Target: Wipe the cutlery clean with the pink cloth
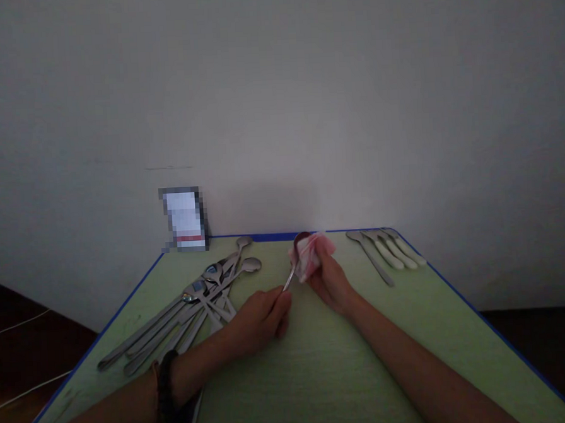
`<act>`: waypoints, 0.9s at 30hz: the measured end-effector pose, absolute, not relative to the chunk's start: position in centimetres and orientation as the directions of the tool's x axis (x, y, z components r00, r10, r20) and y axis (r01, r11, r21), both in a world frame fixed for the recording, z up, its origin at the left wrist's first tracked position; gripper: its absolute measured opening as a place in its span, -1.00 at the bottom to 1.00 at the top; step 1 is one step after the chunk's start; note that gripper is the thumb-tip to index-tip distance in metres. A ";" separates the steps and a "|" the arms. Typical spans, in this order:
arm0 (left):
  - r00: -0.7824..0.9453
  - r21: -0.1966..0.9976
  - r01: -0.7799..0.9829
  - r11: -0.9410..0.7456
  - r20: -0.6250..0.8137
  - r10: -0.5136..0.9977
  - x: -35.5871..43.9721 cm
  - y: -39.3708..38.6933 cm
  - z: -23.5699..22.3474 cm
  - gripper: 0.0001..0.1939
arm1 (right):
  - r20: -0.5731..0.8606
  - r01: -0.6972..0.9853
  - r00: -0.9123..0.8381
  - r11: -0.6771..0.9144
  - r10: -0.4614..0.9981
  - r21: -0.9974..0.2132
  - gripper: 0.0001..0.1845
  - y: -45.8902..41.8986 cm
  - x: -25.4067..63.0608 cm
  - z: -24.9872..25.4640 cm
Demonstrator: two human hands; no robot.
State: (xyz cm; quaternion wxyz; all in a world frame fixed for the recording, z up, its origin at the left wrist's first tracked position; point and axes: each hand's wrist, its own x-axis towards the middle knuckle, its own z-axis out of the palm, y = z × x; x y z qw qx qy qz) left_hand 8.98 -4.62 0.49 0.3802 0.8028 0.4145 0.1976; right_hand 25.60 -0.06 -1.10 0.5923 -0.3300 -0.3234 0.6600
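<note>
My left hand (pixel 263 316) is closed around the handle of a metal spoon (pixel 290 277), held tilted above the table with its bowl pointing away from me. A pink and white cloth (pixel 309 257) is pinched in my right hand (pixel 331 281) and lies against the spoon's bowl, covering part of it. To the left, partly behind my left forearm, lies a loose pile of metal cutlery (pixel 193 314), with several spoon bowls showing. On the right, a plain metal spoon (pixel 373 260) rests beside several pieces with white handles (pixel 396 253); their far ends are small and dim.
A pale green table (pixel 319 373) with a blue edge stands against a grey wall (pixel 277 111). At its back left corner a blurred, lit screen (pixel 186 220) stands upright. White cables (pixel 31 389) run across the dark floor at the left.
</note>
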 end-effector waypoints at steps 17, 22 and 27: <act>0.524 0.793 0.531 -0.299 -0.030 0.851 9.4 -4.5 0.7 -0.63 | -0.034 -0.657 -0.082 -0.080 0.996 -0.750 -0.89 0.0 25.7 -1.3; 0.555 0.688 0.608 -0.397 -0.010 0.832 9.3 -4.7 1.0 -0.64 | 0.007 -0.691 -0.194 -0.131 0.981 -0.711 -0.76 -0.1 26.2 -1.0; 0.571 0.583 0.680 -0.446 -0.040 0.820 9.4 -5.1 1.0 -0.63 | 0.015 -0.637 -0.286 -0.178 0.958 -0.750 -0.84 -0.3 26.7 -0.5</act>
